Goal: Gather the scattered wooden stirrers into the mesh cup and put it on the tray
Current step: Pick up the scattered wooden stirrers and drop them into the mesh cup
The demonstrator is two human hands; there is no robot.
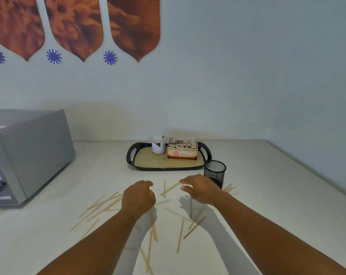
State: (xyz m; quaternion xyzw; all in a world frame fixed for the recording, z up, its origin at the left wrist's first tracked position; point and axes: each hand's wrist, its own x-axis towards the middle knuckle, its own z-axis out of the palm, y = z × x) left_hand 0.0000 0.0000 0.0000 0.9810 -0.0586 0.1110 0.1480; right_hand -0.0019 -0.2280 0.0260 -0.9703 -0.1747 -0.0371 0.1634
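Right hand [200,190] pinches one stirrer [171,189], cup [215,172] just behind for dropping; left hand [138,197] curled, contents unclear.

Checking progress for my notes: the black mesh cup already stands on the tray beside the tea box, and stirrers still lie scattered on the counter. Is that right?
Not quite. The head view shows the mesh cup standing on the counter, just off the tray at its near right corner, not on it. The tea box is on the tray, and the stirrers do lie scattered on the counter.
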